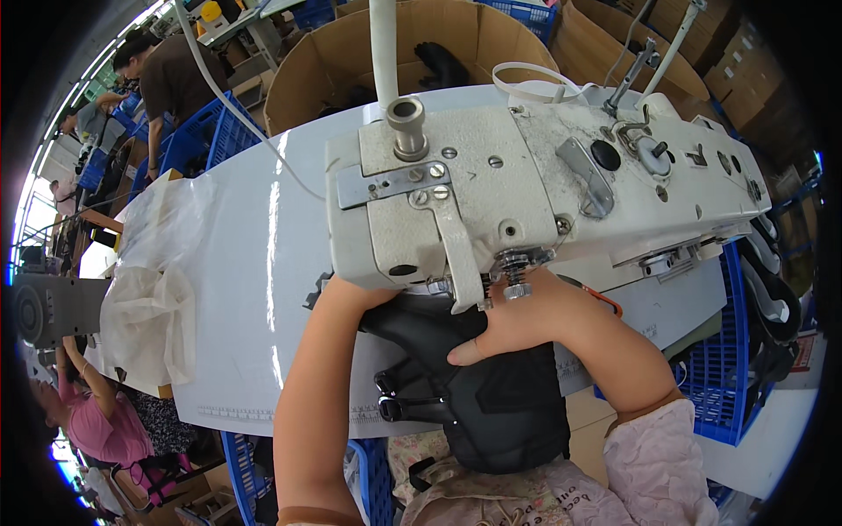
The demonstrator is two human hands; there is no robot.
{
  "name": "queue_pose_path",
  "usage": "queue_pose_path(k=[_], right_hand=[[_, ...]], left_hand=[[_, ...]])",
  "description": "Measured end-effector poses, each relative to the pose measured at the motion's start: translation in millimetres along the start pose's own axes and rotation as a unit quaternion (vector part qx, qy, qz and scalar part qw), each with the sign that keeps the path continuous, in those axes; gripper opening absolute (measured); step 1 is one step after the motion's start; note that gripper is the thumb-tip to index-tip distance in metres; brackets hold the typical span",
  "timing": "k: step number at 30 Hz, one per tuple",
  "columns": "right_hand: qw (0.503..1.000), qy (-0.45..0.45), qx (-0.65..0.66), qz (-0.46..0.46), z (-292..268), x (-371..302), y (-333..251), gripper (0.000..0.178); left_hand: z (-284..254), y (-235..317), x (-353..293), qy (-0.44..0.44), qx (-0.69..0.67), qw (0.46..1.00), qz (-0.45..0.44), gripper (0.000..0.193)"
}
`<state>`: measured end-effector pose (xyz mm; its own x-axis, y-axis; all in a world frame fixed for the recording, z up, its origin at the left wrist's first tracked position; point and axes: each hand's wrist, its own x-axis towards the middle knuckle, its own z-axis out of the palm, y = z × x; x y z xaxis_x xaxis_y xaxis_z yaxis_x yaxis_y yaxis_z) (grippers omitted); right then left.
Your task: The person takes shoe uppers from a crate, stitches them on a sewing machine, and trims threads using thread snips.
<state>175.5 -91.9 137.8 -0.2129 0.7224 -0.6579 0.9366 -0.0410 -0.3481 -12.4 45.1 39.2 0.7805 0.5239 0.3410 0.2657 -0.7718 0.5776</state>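
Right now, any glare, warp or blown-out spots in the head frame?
Head view: glare streaks down the left part of the white tabletop; left rim partly blown out; corners black, with the tabletop's edge bowed by the fisheye; sewing machine looks sharp; black padded piece is dark but its seams still read.

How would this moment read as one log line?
left hand: partly hidden by sewing machine | right hand: on black padded piece

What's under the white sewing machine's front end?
A black padded piece runs under the sewing machine, the right hand on it; the left hand is partly under the machine. The machine's body hides the needle area and much of the left hand.
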Motion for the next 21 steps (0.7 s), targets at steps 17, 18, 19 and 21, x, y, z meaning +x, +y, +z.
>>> queue_pose_path(k=[17,18,19,21], right_hand=[[0.968,0.226,0.026,-0.105,27,8,16,0.076],[0.97,0.222,0.023,-0.102,26,8,16,0.076],[0.97,0.221,0.024,-0.102,25,7,15,0.076],[0.974,0.204,0.035,-0.095,22,6,15,0.075]], left_hand=[[18,-26,-3,-0.026,-0.176,0.981,-0.08,0.045],[17,-25,-3,-0.027,-0.176,0.981,-0.081,0.045],[15,-25,-4,-0.041,-0.161,0.982,-0.093,0.045],[11,-21,-2,-0.056,-0.146,0.982,-0.106,0.045]])
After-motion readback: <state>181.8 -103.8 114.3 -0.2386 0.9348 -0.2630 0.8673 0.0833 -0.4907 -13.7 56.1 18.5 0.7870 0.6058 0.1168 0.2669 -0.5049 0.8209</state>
